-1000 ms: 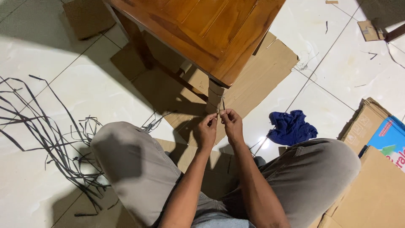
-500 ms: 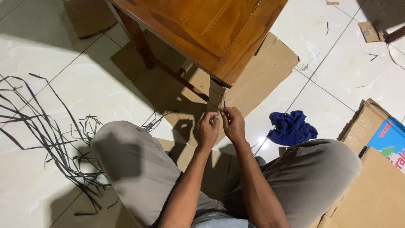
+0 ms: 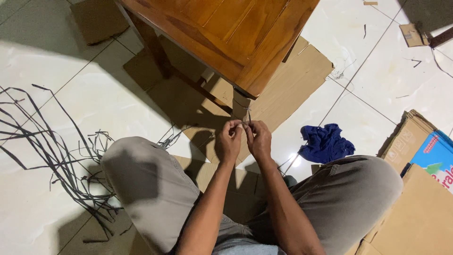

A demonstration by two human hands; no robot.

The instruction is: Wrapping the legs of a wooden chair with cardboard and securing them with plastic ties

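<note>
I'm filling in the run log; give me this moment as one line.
left hand: pinching thin string | right hand: pinching same string | site: cardboard-wrapped table leg | nearby: blue cloth, black strips on floor

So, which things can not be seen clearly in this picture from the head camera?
- What the left hand and right hand pinch: too thin, hidden by the fingers.
- The wrapped table leg: its top is under the wooden table, its foot behind the hands.
- The table's far side: cut off by the top edge.
- The blue box: cut off by the right edge.
</note>
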